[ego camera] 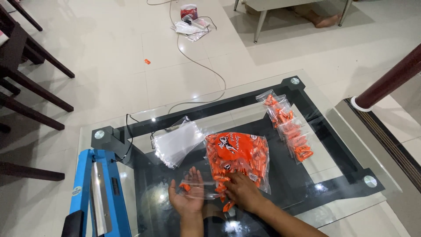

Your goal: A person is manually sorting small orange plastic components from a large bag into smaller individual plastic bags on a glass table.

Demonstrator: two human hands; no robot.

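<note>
Left hand (187,195) lies palm-up, fingers open, cradling a small clear pouch (195,186) with one orange candy inside: light, limp, slippery film, best pinched at its mouth. Right hand (240,191) rests fingers curled over loose wrapped candies (221,186) spilling from the large orange candy bag (239,156); whether it pinches any, I cannot tell.

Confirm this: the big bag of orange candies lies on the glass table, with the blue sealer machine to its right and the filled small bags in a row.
Wrong side. In the head view the blue sealer machine stands left of the big bag of orange candies on the glass table; the filled small bags lie in a row on the right.
</note>
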